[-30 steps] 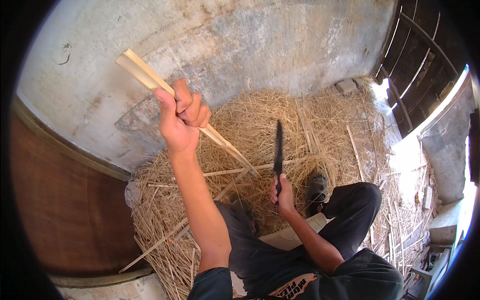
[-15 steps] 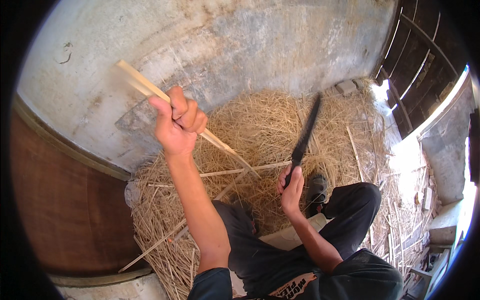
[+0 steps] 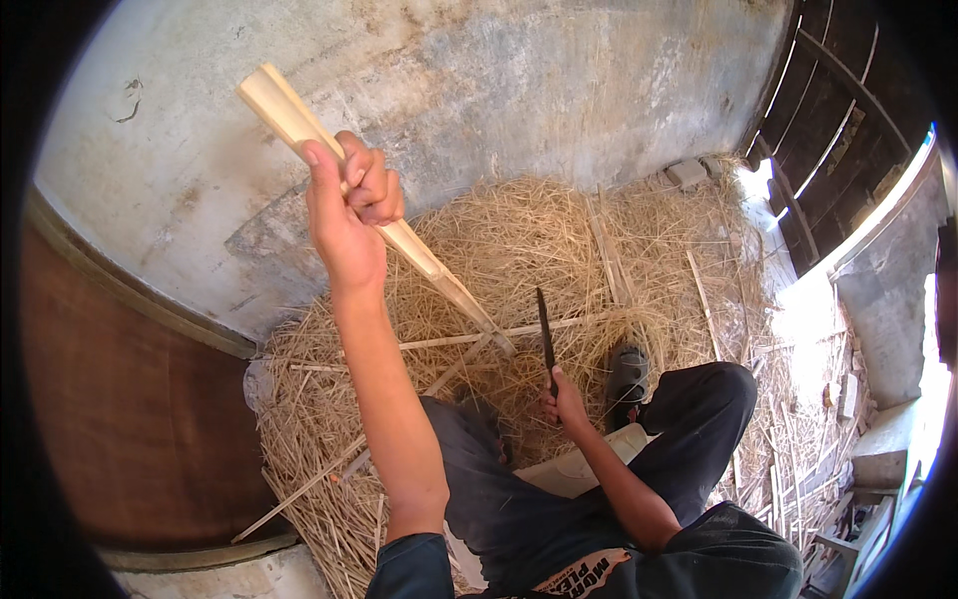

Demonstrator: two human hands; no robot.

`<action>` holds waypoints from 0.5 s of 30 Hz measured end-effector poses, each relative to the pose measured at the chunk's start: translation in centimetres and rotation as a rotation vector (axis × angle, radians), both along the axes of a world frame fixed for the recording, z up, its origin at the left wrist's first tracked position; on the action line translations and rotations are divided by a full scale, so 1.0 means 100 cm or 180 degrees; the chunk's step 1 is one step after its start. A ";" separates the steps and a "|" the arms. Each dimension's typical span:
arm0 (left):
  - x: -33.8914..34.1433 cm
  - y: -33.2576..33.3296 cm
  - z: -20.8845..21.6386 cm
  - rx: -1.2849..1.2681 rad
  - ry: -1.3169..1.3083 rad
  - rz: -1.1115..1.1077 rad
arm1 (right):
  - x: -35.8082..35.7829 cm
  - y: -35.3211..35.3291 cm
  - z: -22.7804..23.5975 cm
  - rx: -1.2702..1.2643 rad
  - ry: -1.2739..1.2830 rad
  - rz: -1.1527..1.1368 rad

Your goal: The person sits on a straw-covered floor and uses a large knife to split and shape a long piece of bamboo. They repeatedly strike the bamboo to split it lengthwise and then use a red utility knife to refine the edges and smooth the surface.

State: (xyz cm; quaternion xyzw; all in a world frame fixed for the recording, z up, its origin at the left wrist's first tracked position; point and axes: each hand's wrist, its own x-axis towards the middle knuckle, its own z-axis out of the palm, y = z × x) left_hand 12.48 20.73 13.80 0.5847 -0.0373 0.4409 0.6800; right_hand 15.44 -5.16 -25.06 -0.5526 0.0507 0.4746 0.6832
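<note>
Stained wall [image 3: 559,90] above dry litter [image 3: 509,225]

The pale, patchy wall rises behind the heaped litter. A brown panel [image 3: 140,399] borders the left; dark boards [image 3: 848,70] fill the upper right, bright light [image 3: 813,299] glaring below them.

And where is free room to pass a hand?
Between the pale wooden stick in the left hand and the long black knife in the right hand, above yellow straw. Crowded: the stick's lower end, among thin pale strips.

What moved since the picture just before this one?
The right hand brought the knife left and back toward the body. The left hand moved up the picture, with the top of the stick. Both are still held; the straw looks the same.
</note>
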 end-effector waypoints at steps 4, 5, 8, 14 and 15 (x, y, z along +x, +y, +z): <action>0.001 -0.009 0.006 0.0024 -0.0058 -0.0209 | 0.009 0.000 0.030 0.0358 -0.0244 -0.0272; 0.002 -0.009 0.007 0.0060 -0.0073 -0.0212 | 0.009 0.000 0.035 0.0473 -0.0308 -0.0330; 0.002 -0.007 0.014 0.0274 -0.0124 -0.0108 | 0.005 0.005 0.070 0.0541 -0.0379 -0.0173; 0.016 -0.038 0.063 0.0666 -0.0323 0.0460 | -0.003 0.008 0.113 0.0760 -0.0949 -0.0083; 0.017 -0.049 0.074 0.0611 -0.0358 0.0539 | -0.003 0.008 0.121 0.0791 -0.0995 -0.0062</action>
